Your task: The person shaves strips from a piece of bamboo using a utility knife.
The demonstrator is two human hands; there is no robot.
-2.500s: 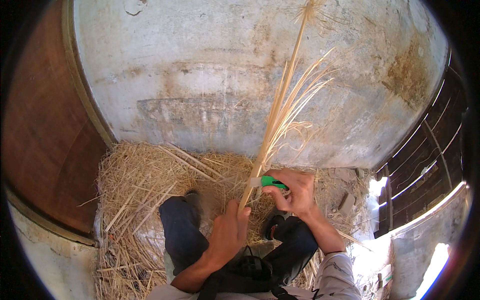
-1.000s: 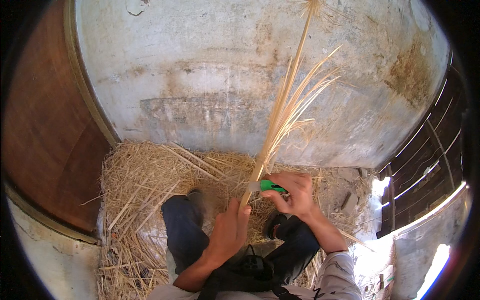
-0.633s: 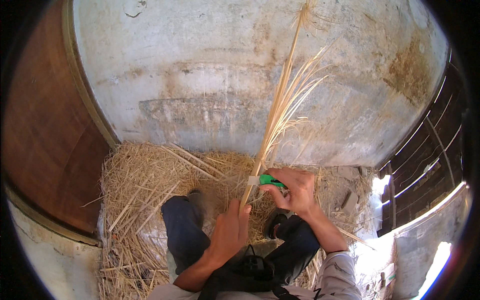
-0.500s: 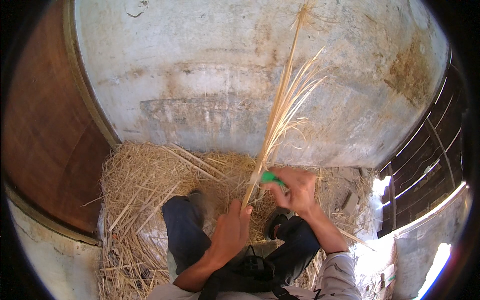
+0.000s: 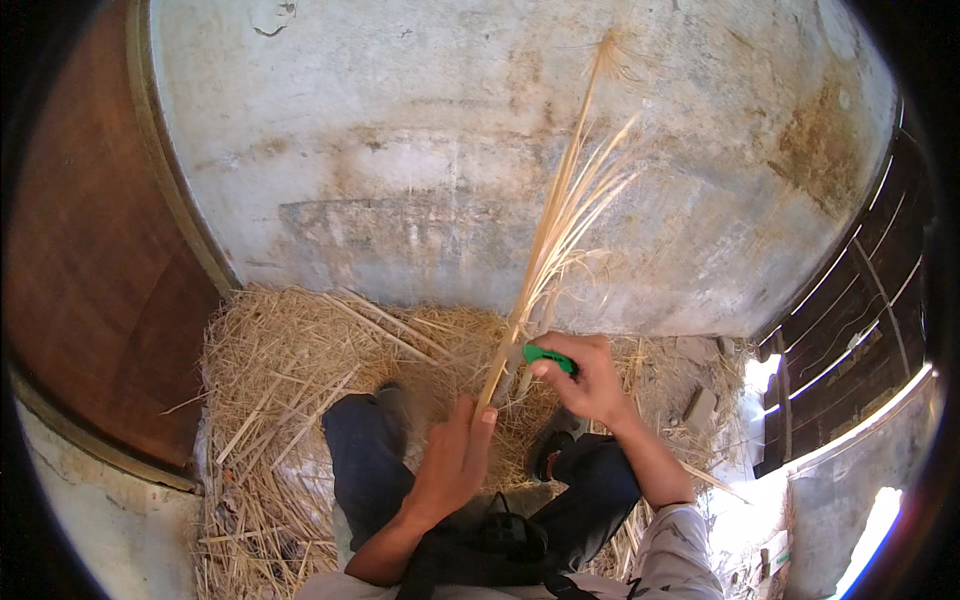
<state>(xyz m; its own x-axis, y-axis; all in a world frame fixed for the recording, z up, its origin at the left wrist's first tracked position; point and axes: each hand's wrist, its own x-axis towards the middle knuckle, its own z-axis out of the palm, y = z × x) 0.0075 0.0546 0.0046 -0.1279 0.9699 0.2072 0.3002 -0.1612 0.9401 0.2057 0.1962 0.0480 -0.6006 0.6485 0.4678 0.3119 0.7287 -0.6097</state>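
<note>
A long tan stalk (image 5: 541, 252) slants up and away from me, its upper part split into thin, curling strips that fan to the right. Its far tip is frayed like a brush. My left hand (image 5: 452, 455) is closed around the near end of the stalk. In my right hand (image 5: 592, 380) is a green-handled knife (image 5: 548, 358), gripped just right of the stalk. Its greyish blade is small and partly blurred, beside the stalk above my left hand; whether it touches I cannot tell.
Straw-like shavings (image 5: 285, 335) and loose strips cover the floor around my legs (image 5: 365, 440). A stained plaster wall (image 5: 420, 240) rises in front. On the left is a brown panel (image 5: 100, 230); on the right, dark slatted boards (image 5: 860, 300). A block (image 5: 700, 407) lies at right.
The stalk has shifted slightly left, its tip a little lower. My right hand, blurred before, shows more clearly, with the knife still against or beside the stalk.
</note>
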